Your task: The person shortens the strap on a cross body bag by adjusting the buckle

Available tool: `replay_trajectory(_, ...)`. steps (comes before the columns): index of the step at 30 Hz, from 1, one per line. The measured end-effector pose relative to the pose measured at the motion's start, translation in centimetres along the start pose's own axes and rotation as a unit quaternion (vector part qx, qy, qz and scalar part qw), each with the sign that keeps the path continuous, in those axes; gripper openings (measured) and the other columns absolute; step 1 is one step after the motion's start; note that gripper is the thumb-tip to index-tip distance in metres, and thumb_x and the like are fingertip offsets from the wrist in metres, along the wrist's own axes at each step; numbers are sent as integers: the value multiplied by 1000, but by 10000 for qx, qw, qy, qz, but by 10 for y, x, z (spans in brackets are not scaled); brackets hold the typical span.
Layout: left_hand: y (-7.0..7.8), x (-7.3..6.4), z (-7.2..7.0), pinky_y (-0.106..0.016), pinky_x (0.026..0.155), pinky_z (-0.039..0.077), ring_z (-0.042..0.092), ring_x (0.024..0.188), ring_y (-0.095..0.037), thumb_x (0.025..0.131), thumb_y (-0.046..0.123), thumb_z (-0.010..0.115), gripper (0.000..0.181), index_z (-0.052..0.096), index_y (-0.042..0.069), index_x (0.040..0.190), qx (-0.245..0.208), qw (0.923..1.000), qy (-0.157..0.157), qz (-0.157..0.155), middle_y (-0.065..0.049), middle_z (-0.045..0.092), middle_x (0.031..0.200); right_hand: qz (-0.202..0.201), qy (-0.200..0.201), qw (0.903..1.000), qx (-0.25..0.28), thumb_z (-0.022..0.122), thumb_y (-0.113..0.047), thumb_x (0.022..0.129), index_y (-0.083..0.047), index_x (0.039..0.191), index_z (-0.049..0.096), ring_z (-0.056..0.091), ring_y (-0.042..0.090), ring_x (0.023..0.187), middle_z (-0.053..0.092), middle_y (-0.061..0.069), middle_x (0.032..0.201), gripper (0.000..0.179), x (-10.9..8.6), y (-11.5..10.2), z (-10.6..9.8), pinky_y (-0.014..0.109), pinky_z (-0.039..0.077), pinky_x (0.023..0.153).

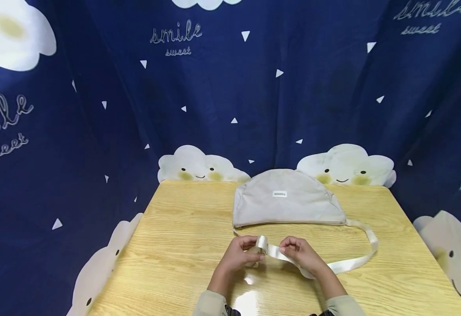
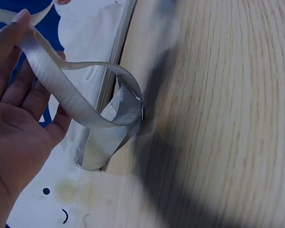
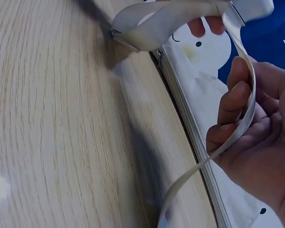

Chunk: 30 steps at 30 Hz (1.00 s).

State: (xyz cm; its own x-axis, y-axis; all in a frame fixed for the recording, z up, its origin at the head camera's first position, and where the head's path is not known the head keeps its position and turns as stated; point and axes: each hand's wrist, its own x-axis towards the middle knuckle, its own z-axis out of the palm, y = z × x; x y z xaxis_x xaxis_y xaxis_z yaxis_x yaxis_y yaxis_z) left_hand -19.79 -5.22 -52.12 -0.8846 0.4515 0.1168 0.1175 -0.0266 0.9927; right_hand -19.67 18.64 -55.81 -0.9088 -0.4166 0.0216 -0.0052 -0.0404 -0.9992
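A pale cream shoulder bag with a rounded top and a small label lies on the wooden table. Its strap runs from the right end round to both hands. My left hand pinches a loop of the strap between thumb and fingers, close to a metal slider buckle. A little to the right, my right hand grips the strap between thumb and curled fingers. In the left wrist view the strap loop hangs from the fingertips down to a metal ring at the bag's end.
The wooden table spreads out left and right of the bag. Behind it hangs a dark blue curtain with clouds, triangles and lettering. Along the bag's near edge runs a zipper.
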Motion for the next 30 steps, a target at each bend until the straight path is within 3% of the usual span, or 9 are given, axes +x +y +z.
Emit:
replay_trajectory(4, 1, 0, 2, -28, 73, 50, 60, 93, -34, 73, -13, 69, 41, 62, -6, 113, -134, 9997, -174, -88, -12, 67, 101, -149, -97, 9995, 259, 55, -3, 91, 13, 96, 50, 42, 6, 62, 48, -2, 71, 17, -1, 1, 1, 19, 37, 54)
replay_trajectory(8, -3, 1, 4, -34, 80, 50, 59, 96, -34, 75, -11, 69, 41, 61, -5, 115, -138, 9993, -320, -107, -12, 66, 105, -172, -237, 9985, 453, 54, -4, 92, 12, 97, 50, 44, 7, 68, 50, -1, 77, 18, 2, 4, 5, 20, 39, 58)
replay_trajectory(11, -13, 2, 2, -36, 81, 49, 60, 94, -31, 74, -10, 69, 42, 62, -4, 115, 1, 9997, -218, -81, -10, 66, 103, -257, -209, 9987, 396, 54, -5, 93, 14, 98, 48, 47, 7, 69, 52, 0, 79, 20, 1, 5, 9, 20, 42, 60)
replay_trajectory(15, -24, 2, -2, -31, 73, 50, 60, 88, -26, 73, -8, 70, 43, 62, -2, 115, 168, 9998, -64, -57, -9, 66, 99, -339, -58, 9990, 291, 53, -3, 93, 17, 99, 46, 47, 6, 66, 52, 0, 77, 22, -1, 5, 10, 19, 41, 57)
replay_trajectory(19, -25, 1, -3, -27, 71, 50, 59, 86, -23, 73, -8, 70, 43, 61, -2, 115, 117, 9998, -131, -89, -11, 65, 99, 6, -151, 9995, 261, 54, -5, 93, 17, 103, 48, 48, 7, 69, 54, 1, 80, 25, -2, 6, 9, 19, 43, 60)
replay_trajectory(23, -17, 0, 0, -37, 79, 49, 60, 90, -25, 73, -11, 68, 43, 60, -6, 114, 67, 9995, -300, 24, -12, 65, 102, 242, -327, 9992, 17, 58, -9, 92, 15, 106, 51, 50, 10, 72, 55, 4, 83, 28, -1, 5, 7, 22, 44, 64)
replay_trajectory(28, -4, -1, 3, -54, 86, 43, 61, 94, -31, 71, -14, 69, 39, 61, -8, 109, 99, 9995, -267, 143, -15, 65, 102, 89, -12, 9968, -792, 59, -8, 90, 6, 98, 57, 44, 8, 61, 48, 1, 70, 16, 1, 0, 2, 20, 39, 54)
replay_trajectory(30, -2, -1, 4, -56, 85, 43, 61, 93, -31, 71, -15, 69, 37, 62, -8, 107, 55, 9995, -238, 181, -16, 65, 100, 116, -4, 9979, -641, 59, -7, 90, 7, 97, 56, 45, 8, 61, 50, 1, 70, 16, 1, -1, 1, 21, 41, 54)
